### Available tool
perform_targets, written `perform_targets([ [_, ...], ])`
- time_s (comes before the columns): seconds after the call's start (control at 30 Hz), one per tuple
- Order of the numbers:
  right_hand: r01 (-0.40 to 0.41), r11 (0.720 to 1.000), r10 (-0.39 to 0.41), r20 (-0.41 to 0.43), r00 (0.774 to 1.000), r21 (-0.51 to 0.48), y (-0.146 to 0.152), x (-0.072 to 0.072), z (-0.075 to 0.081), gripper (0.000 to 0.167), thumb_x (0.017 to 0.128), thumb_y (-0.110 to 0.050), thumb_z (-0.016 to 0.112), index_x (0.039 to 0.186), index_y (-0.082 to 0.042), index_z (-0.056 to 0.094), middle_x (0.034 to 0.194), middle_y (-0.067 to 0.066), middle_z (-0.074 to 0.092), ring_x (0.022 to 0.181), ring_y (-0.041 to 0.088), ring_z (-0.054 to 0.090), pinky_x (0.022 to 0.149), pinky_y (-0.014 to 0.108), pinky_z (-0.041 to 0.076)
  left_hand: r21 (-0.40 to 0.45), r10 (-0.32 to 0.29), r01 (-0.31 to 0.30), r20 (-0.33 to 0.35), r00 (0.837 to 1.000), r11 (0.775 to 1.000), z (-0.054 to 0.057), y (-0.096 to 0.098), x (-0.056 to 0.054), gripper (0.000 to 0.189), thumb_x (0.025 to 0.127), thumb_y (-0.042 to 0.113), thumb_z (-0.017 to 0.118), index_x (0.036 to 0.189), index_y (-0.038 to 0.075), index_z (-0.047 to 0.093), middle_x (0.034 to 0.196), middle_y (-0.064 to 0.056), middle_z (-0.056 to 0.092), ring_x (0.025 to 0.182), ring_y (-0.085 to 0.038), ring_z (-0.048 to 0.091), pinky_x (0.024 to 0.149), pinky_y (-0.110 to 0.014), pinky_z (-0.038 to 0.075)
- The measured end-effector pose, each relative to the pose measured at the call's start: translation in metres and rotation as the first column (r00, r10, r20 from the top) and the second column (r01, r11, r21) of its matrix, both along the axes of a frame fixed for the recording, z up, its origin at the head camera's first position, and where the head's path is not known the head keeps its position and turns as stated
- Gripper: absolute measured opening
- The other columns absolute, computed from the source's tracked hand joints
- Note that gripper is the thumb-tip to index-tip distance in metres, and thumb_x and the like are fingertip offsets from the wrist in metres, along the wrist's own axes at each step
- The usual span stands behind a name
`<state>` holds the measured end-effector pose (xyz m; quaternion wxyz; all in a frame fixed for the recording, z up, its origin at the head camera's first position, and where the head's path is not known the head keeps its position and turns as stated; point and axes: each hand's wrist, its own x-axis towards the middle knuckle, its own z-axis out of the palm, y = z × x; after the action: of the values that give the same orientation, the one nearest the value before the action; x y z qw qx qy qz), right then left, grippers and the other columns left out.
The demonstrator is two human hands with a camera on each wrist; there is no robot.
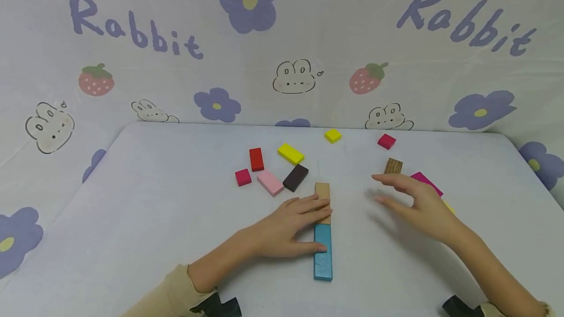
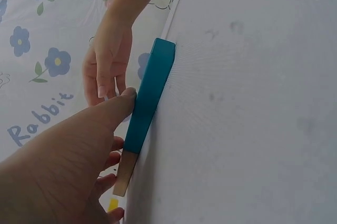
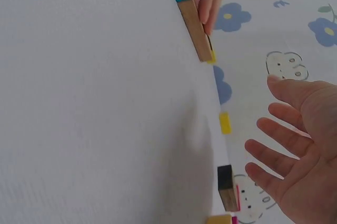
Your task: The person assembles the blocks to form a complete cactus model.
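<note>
A blue block (image 1: 323, 265) and a tan wooden block (image 1: 322, 189) lie end to end in a line on the white table. My left hand (image 1: 291, 229) rests over them from the left, its thumb on the blue block and its fingertips across the tan one. In the left wrist view, the thumb touches the blue block's side (image 2: 150, 95). My right hand (image 1: 425, 207) hovers over the table at the right with fingers extended, holding nothing. Just beyond its fingers lies a brown wood-grained block (image 1: 393, 166). A magenta block (image 1: 429, 185) is partly covered by that hand.
Farther back lie a red block (image 1: 256, 159), a pink block (image 1: 270, 183), a black block (image 1: 295, 178), a yellow block (image 1: 291, 154), and small crimson (image 1: 243, 177), yellow (image 1: 332, 135) and red (image 1: 387, 141) pieces. A patterned cloth hangs behind the table.
</note>
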<state>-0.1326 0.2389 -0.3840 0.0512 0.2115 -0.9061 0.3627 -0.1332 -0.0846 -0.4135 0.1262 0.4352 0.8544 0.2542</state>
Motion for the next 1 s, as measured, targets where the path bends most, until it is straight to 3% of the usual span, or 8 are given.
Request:
perform_targets([
  [0.1,0.014,1.000,-0.015,-0.034,0.999,-0.020,0.008,0.000,0.000,0.043,0.094,-0.012,0.080,0.136,-0.009,0.070,0.130,0.011,0.074,0.119,-0.018,0.052,0.099,-0.001,0.037,0.002,0.001,-0.001,0.003,1.000,1.000,0.001,0.000,0.001,0.074,0.101,0.043,0.069,0.163,0.015,0.041,0.173,-0.002,0.033,0.163,-0.024,0.021,0.130,-0.054,0.022],
  [0.3,0.069,0.998,-0.069,-0.030,0.997,-0.007,0.027,0.002,0.002,0.043,0.095,-0.014,0.080,0.137,-0.013,0.071,0.130,0.012,0.073,0.120,-0.025,0.043,0.097,-0.005,0.031,0.009,-0.006,0.006,0.003,1.000,1.000,0.000,-0.001,0.003,0.074,0.101,0.043,0.068,0.163,0.014,0.041,0.173,-0.002,0.032,0.163,-0.024,0.021,0.131,-0.052,0.022],
  [0.37,0.097,0.995,-0.097,-0.016,0.995,0.021,0.035,0.003,0.003,0.043,0.095,-0.017,0.080,0.138,-0.014,0.070,0.132,0.013,0.072,0.125,-0.015,0.051,0.095,-0.004,0.032,0.009,-0.008,0.008,-0.002,1.000,1.000,0.000,-0.001,0.003,0.074,0.101,0.043,0.068,0.163,0.013,0.041,0.173,-0.002,0.032,0.163,-0.024,0.021,0.131,-0.051,0.022],
  [0.53,0.140,0.986,-0.142,0.021,0.990,0.089,0.053,0.004,0.004,0.045,0.097,-0.018,0.077,0.140,-0.012,0.067,0.136,0.017,0.070,0.123,0.037,0.061,0.090,0.018,0.051,0.010,-0.011,0.011,-0.004,1.000,1.000,-0.001,-0.002,0.005,0.073,0.102,0.043,0.068,0.163,0.013,0.042,0.173,-0.002,0.032,0.163,-0.023,0.021,0.131,-0.049,0.022],
  [0.63,0.140,0.984,-0.144,0.030,0.989,0.108,0.063,0.005,0.003,0.045,0.097,-0.014,0.077,0.140,-0.009,0.066,0.135,0.020,0.069,0.120,0.044,0.061,0.086,0.020,0.053,0.009,-0.013,0.014,-0.011,1.000,1.000,-0.002,-0.003,0.006,0.072,0.102,0.042,0.068,0.163,0.013,0.042,0.173,-0.001,0.033,0.162,-0.023,0.022,0.131,-0.049,0.022],
  [0.77,0.132,0.986,-0.133,0.007,0.991,0.099,0.075,0.004,-0.002,0.046,0.094,-0.010,0.079,0.138,-0.005,0.067,0.131,0.017,0.071,0.122,0.000,0.059,0.089,0.006,0.048,0.009,-0.017,0.017,-0.022,1.000,1.000,-0.004,-0.003,0.008,0.073,0.101,0.042,0.069,0.163,0.014,0.042,0.172,-0.001,0.034,0.162,-0.023,0.023,0.131,-0.047,0.023],
  [0.87,0.132,0.988,-0.132,-0.011,0.991,0.084,0.081,0.003,-0.005,0.046,0.091,-0.008,0.082,0.135,-0.004,0.068,0.127,0.008,0.074,0.112,-0.028,0.040,0.086,-0.005,0.037,0.013,-0.017,0.017,-0.015,1.000,1.000,-0.004,-0.004,0.010,0.074,0.101,0.042,0.070,0.163,0.014,0.042,0.172,-0.001,0.034,0.162,-0.023,0.023,0.131,-0.047,0.023],
  [1.0,0.138,0.988,-0.138,-0.006,0.990,0.072,0.087,0.003,-0.009,0.045,0.089,-0.007,0.084,0.132,-0.004,0.069,0.121,-0.024,0.067,0.110,-0.028,0.041,0.085,-0.004,0.038,0.012,-0.018,0.018,-0.015,1.000,1.000,-0.003,-0.005,0.013,0.074,0.100,0.042,0.070,0.163,0.014,0.042,0.172,0.000,0.034,0.162,-0.023,0.024,0.131,-0.046,0.023],
])
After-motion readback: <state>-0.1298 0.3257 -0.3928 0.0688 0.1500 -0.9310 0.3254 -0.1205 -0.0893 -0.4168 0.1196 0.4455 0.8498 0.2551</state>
